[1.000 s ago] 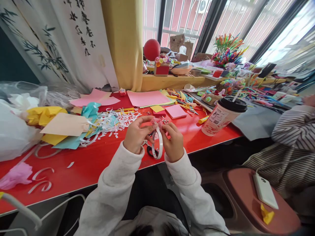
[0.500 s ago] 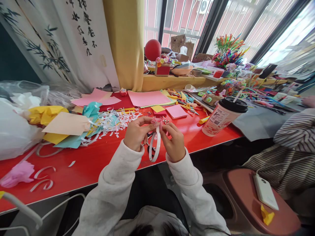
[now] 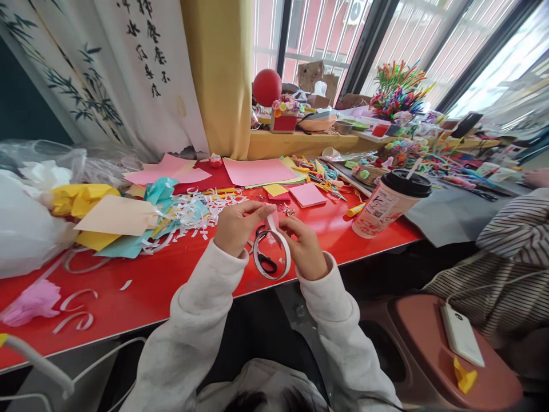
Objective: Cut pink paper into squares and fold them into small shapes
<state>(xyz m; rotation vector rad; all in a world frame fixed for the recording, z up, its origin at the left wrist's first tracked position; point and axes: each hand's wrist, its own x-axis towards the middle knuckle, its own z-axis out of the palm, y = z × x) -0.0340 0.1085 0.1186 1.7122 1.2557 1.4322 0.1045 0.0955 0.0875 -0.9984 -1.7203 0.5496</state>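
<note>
Above the front of the red table, a thin white roll of tape (image 3: 256,256) hangs between my hands, its ring facing me. A short strip rises from the roll to a small pink paper piece (image 3: 273,210). My left hand (image 3: 235,230) is closed, thumb and finger pinching the pink piece and the strip's upper end. My right hand (image 3: 305,247) has its fingers curled against the strip and the roll's upper right side. Through the ring and behind it show black-handled scissors (image 3: 267,264) on the table. Small metallic bits (image 3: 290,212) lie just beyond my fingers.
White paper shreds (image 3: 214,213) and coloured sheets lie at left. Pink squares (image 3: 307,195) are behind my hands. A lidded drink cup (image 3: 381,207) stands at right. Beside a person in a striped sleeve (image 3: 500,229), a stool (image 3: 422,320) bears a white phone-like device (image 3: 462,335).
The tape roll has turned from nearly edge-on to facing me. My right hand has moved slightly down and right, away from the left, and the strip between them shows more.
</note>
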